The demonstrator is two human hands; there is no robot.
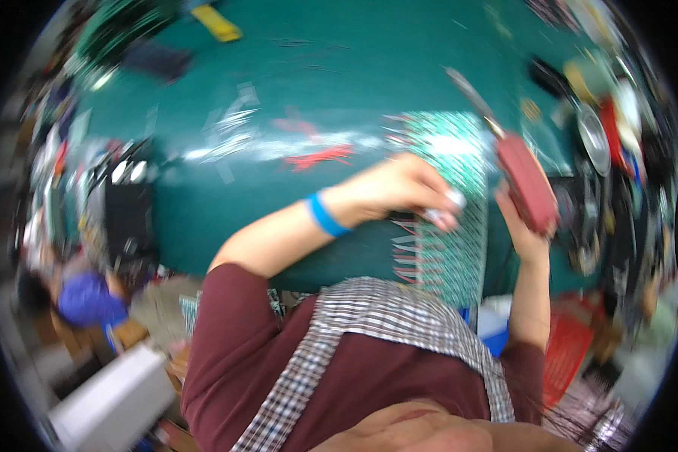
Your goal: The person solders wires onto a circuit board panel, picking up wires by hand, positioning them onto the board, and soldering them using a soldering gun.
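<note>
A long green circuit-board panel (444, 143) lies on the table in front of me, with thin red and pale wires sticking out along its left side. Over the panel, my left hand (418, 192) is closed in a pinch on a small white thing, too blurred to name. My right hand (526, 226), just right of the panel, grips a soldering iron (529, 181) by its thick red handle. Its slim metal shaft points up and to the left, raised off the panel. The fingers around the handle are partly hidden.
Red wires (320, 157) and clear plastic strips (233, 135) lie on the green table (331, 75). A yellow strip (217, 24) is at the far edge. A metal dish (594, 139) stands right, a black box (128, 218) left. Another person (90, 297) is at lower left.
</note>
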